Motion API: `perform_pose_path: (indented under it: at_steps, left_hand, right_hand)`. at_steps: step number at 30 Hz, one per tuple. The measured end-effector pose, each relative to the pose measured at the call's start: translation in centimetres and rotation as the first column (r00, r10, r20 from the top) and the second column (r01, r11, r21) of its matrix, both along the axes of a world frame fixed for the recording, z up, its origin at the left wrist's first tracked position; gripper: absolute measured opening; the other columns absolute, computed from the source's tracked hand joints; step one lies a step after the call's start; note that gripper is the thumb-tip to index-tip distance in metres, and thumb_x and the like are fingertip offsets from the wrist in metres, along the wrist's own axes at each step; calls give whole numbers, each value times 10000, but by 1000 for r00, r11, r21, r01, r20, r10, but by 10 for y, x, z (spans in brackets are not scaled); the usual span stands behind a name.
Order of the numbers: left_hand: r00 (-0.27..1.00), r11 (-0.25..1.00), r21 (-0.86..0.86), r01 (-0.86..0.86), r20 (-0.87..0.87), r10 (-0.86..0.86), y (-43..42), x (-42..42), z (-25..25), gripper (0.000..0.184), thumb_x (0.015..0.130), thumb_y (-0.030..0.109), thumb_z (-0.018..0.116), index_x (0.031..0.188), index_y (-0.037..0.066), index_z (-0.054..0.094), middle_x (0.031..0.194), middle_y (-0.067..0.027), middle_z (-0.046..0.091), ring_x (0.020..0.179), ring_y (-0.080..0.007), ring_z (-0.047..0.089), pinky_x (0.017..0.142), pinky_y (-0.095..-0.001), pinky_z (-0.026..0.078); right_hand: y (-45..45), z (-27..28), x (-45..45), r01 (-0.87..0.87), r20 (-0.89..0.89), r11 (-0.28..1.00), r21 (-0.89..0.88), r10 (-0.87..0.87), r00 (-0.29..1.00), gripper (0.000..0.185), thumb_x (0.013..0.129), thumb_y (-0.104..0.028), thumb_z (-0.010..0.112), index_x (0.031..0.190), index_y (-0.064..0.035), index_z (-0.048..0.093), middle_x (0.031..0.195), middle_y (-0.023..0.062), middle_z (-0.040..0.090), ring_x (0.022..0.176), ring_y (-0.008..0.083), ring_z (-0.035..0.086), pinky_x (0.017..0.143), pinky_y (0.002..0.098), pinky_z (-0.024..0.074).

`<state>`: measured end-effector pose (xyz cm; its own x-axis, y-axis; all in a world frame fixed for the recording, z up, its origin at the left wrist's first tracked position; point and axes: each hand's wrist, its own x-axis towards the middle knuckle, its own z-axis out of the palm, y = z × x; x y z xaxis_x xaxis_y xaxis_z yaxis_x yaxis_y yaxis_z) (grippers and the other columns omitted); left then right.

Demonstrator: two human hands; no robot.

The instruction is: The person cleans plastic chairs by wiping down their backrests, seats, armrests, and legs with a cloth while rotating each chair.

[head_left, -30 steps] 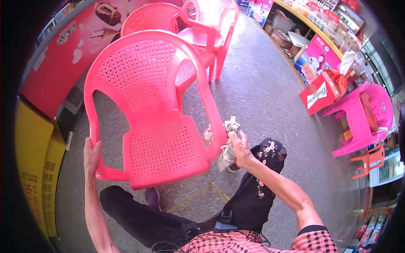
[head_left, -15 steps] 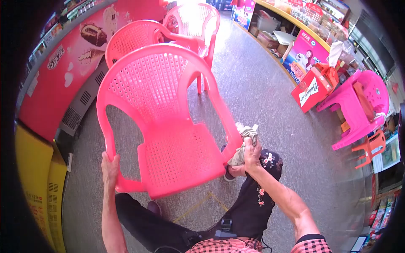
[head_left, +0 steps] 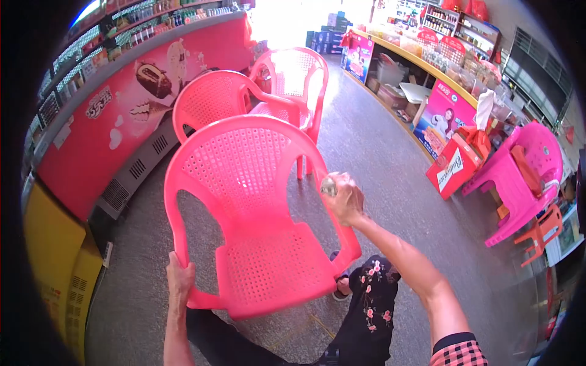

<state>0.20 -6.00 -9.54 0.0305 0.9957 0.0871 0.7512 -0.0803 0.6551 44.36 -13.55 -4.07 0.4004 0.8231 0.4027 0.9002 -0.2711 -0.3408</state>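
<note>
Since the earlier frame, the right hand (head_left: pixel 345 200) is moving up the side of the front chair (head_left: pixel 271 268), going from the front of the armrest toward the chair's back. The front chair is sitting right before the person's knees, but its feet are hiding from view. Two more pink chairs (head_left: pixel 213 100) are standing behind the front chair. A leg with flowers (head_left: pixel 372 305) is bending close to the front chair's seat. The left hand (head_left: pixel 180 277) is curling its fingers snugly round the front chair's armrest on the person's left. The right hand's fingers are folding into a fist, squeezing a cloth (head_left: pixel 329 186) on the front chair's other side. Just a bit of cloth is peeking out, so spreading it flatter would probably be helping it rub more plastic. Keeping the left hand still should be stopping wobbles, and rubbing slowly along the whole curve should be missing fewer spots
</note>
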Motion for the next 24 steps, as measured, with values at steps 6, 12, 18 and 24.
perform_pose_path:
  at_steps: [6,12,18,24]
  left_hand:
    - [1000,999,-29,-17,17,18,-4,5,10,257,764,117,603,944,21,446,745,-233,612,723,-413,645,605,-493,478]
    - [1000,999,-30,-20,23,21,-6,7,5,283,768,120,606,969,17,436,750,-242,621,733,-433,643,606,-501,483]
    - [999,998,-51,-35,19,36,-6,7,1,325,766,141,629,984,17,423,774,-269,626,747,-459,630,622,-527,486]
    - [999,998,-59,-26,20,27,-10,11,10,363,763,159,637,1004,14,408,777,-268,631,766,-473,622,663,-545,482]
  right_hand:
    - [106,26,25,339,-441,897,285,-191,877,397,797,-324,670,1111,-104,569,1025,185,614,967,373,615,831,477,501]
    - [158,87,-28,395,-326,876,275,-301,896,417,811,-333,661,1156,-131,542,1062,194,611,998,407,603,843,498,495]
    - [200,107,-74,151,-200,924,351,-83,976,411,821,-315,640,1146,-84,539,1110,215,585,1022,409,588,829,503,503]
    - [239,113,-186,-375,158,853,363,341,927,293,837,-324,567,1022,-98,598,1012,166,584,920,346,608,762,463,518]
